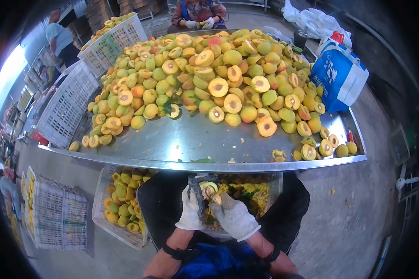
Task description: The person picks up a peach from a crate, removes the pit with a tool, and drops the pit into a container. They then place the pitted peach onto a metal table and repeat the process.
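My left hand (189,207), in a white glove with dark finger coating, is closed around a peach half (209,188) with its cut face turned up. My right hand (233,215), in a similar glove, has its fingers bent and pressed together against the fruit's right side; whether they hold a tool is hidden. Both hands are over my lap, just below the front edge of the metal table (172,148). A large heap of halved peaches (209,86) covers most of that table. Beneath my hands, a crate (278,183) contains yellow peach pieces and some dark scraps.
By my left leg stands a crate (97,211) of peach halves, with stacked crates (60,218) further left. Two white crates (70,104) lean at the table's left side. A blue bag (337,76) rests at the right corner. Across the table sits a gloved person (200,14).
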